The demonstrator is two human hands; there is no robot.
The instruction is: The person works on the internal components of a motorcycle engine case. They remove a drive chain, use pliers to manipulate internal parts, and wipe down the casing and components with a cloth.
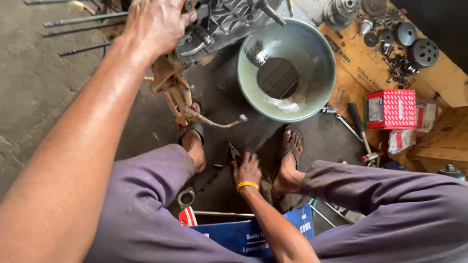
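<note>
Stained grey concrete floor (29,83); flattened cardboard (360,68) at right; daylight.

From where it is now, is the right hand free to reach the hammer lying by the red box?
Probably yes: the right hand rests low on the floor between the feet, and the hammer lies beyond the right foot, which it would have to pass over.

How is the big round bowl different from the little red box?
The grey round metal bowl is wide, open on top, and holds a dark oily puddle; the small red cardboard box is square-edged, closed and patterned with white. The bowl sits on the dark floor, the box by brown cardboard. Both lie untouched by either hand.
</note>
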